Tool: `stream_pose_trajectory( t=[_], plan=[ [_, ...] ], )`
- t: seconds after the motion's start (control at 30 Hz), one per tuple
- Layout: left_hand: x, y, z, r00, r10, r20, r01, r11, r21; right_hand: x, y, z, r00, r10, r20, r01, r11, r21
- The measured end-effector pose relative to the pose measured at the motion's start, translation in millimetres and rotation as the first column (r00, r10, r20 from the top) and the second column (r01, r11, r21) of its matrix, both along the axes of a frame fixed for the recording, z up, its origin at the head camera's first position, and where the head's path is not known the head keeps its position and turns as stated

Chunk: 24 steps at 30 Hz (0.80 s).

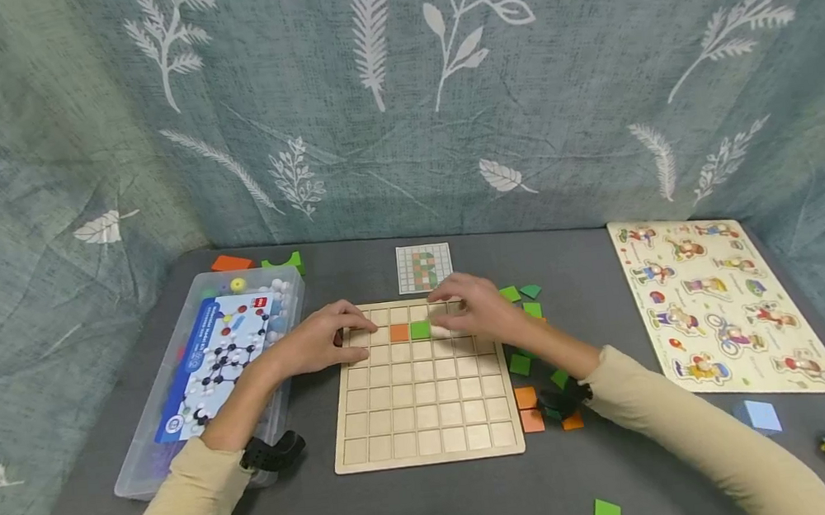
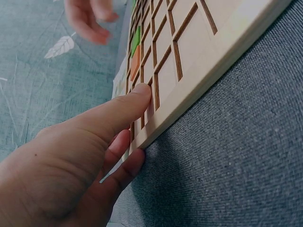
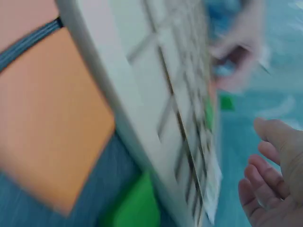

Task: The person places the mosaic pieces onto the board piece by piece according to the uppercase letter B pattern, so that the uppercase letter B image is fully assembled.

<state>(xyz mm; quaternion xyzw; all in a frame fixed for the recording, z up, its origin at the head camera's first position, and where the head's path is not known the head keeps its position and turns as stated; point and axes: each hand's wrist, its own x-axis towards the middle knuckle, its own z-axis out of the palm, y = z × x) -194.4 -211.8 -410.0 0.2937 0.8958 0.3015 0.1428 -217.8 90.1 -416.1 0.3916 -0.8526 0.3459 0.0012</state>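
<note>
We grip the board (image 1: 428,417) at the frame's lower center with our left hand (image 1: 322,337), apparently steadying it; our right hand (image 1: 479,309), fingers loose and empty, hovers beside the green tile (image 1: 420,330).

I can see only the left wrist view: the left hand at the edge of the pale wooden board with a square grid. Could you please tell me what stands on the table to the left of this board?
Observer: A clear plastic box with a blue-and-white printed label.
Operator: Thank you. And what is lying along the right side of the wooden board?
Observer: Loose, flat green tiles and flat orange tiles.
Operator: Does the right hand hold some piece? For me it is too blurred.
Observer: The right wrist view shows no piece in it.
</note>
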Motion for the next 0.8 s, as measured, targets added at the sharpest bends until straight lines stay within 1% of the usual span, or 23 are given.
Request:
stream_pose_trajectory(
  t=[0.07, 0.1, 0.23, 0.33, 0.43, 0.53, 0.63, 0.7, 0.8],
  plan=[
    [0.0, 0.7, -0.6, 1.0, 0.0, 0.001, 0.0, 1.0, -0.003, -0.7, 19, 2.6, 0.998, -0.057, -0.007, 0.057, 0.997, -0.05],
    [0.2, 1.0, -0.5, 1.0, 0.004, 0.006, -0.004, 1.0, -0.004, -1.6, 29, 3.0, 0.996, -0.086, -0.02, 0.085, 0.995, -0.059],
    [0.4, -0.1, -1.6, 1.0, -0.001, 0.001, 0.001, 1.0, 0.005, -6.6, 71, -0.4, 0.976, -0.208, -0.056, 0.208, 0.978, -0.01],
    [0.4, -1.5, -2.7, 1.0, -0.009, 0.0, 0.009, 1.0, 0.016, -11.0, 98, -7.7, 0.957, -0.291, -0.017, 0.291, 0.956, 0.021],
    [0.1, -2.2, -3.3, 1.0, -0.01, 0.008, 0.009, 1.0, 0.021, -15.5, 119, -15.2, 0.934, -0.352, 0.059, 0.351, 0.936, 0.039],
    [0.3, -3.0, -3.1, 1.0, -0.006, 0.013, 0.006, 1.0, 0.02, -19.0, 131, -18.6, 0.917, -0.372, 0.141, 0.368, 0.928, 0.053],
    [0.8, -2.7, -2.5, 1.0, 0.0, 0.01, 0.0, 1.0, 0.014, -21.2, 137, -18.5, 0.909, -0.366, 0.198, 0.361, 0.931, 0.059],
    [0.9, -2.2, -2.1, 1.0, 0.002, 0.008, -0.002, 1.0, 0.011, -21.4, 139, -17.2, 0.909, -0.355, 0.217, 0.351, 0.934, 0.06],
    [0.6, -1.1, -2.2, 1.0, -0.004, 0.005, 0.004, 1.0, 0.015, -21.1, 138, -16.1, 0.913, -0.344, 0.217, 0.336, 0.939, 0.074]
  ],
)
